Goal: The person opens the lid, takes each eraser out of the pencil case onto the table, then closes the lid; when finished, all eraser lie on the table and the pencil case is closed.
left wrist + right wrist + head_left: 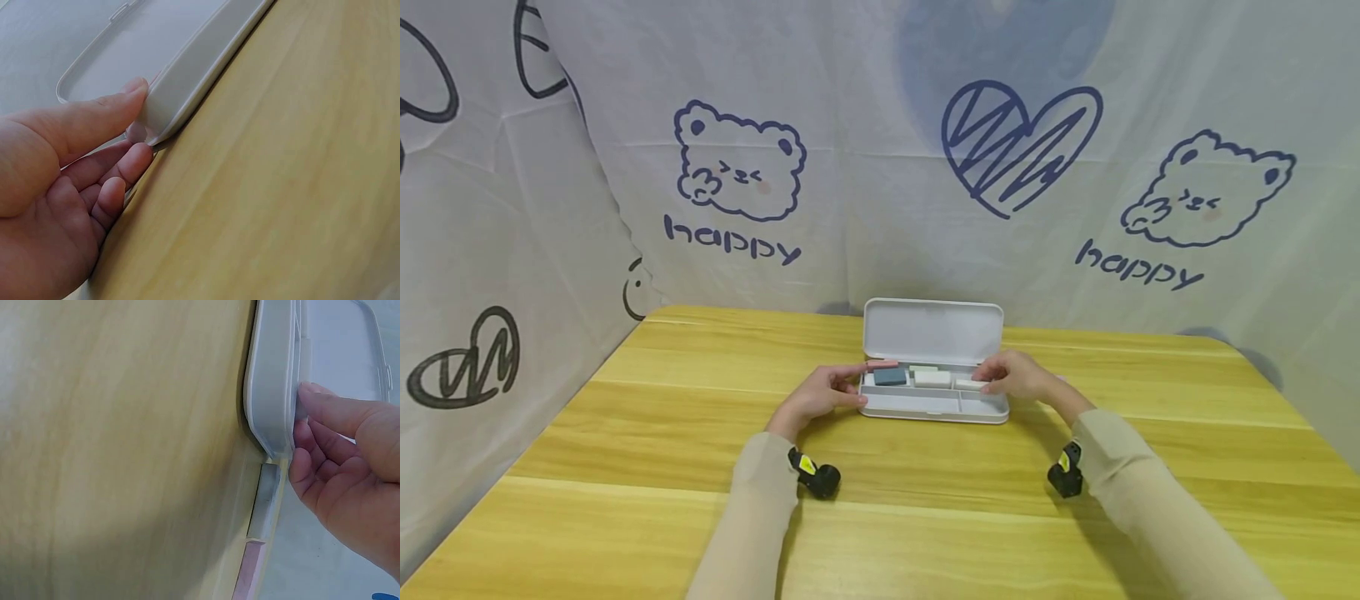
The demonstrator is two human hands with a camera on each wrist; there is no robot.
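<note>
A white pencil case [910,408] stands on the table with its lid [932,329] raised at the back. My left hand [820,396] grips its left end, thumb on the rim and fingers at the corner, as the left wrist view shows. In the case's rear compartment lie a dark blue eraser [891,377], a white eraser [932,379], a pale green block [923,368] and a pink block [882,364]. At the right end my right hand [1018,377] pinches a whitish eraser [968,385] inside the case; the fingers partly cover it.
Beyond the case's right end, a greyish block [265,500] and a pink block [250,569] lie on the table. The wooden table [925,517] reaches back to a printed white cloth [872,208]. Black wrist cameras [826,481] hang beside both sleeves.
</note>
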